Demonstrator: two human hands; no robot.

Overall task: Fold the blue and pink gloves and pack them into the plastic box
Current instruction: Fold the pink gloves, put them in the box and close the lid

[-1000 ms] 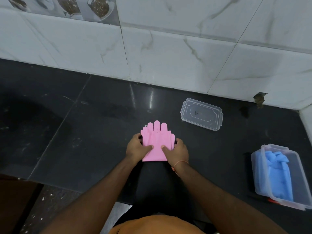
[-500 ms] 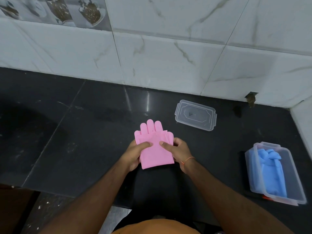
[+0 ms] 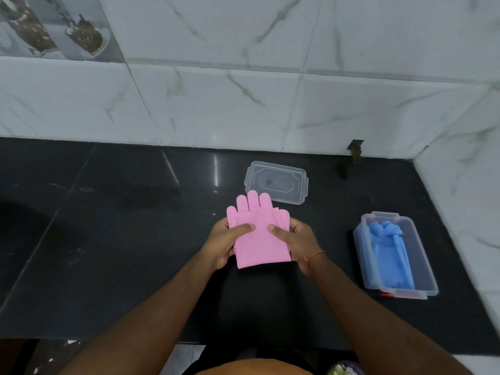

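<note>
Both thumbs lie flat across the top of the pink gloves (image 3: 258, 234), nearly tip to tip at the middle, and the fingers (image 3: 297, 226) curl under the edges, so each hand pinches its own side of the stack. The left hand (image 3: 226, 243) has the left edge, the right hand (image 3: 299, 244) the right edge, a thin orange thread round its wrist. The pink pair looks stacked and partly folded, cuff end toward the person, the glove tips pointing away toward the wall, and it seems held just above the worktop (image 3: 121, 239) rather than lying on it, though I cannot be certain of that.

The trouble I would watch for is the stack sliding apart. Only the thumbs press the layers together; if either one lets go early, the upper glove may skew and the fold spring open, since this rubbery stuff looks inclined to flatten out again.

The plastic box (image 3: 397, 255) stands well to the right, near the corner, with the blue gloves (image 3: 389, 255) already lying along it and filling much of the left side. The pink bundle as it is looks rather long for the room left; pushed in without another fold, it would likely ride up over the rim or bunch the blue pair.

The clear lid (image 3: 276, 182) lies just beyond the pink glove tips, close enough to be knocked by a forward fold.
</note>
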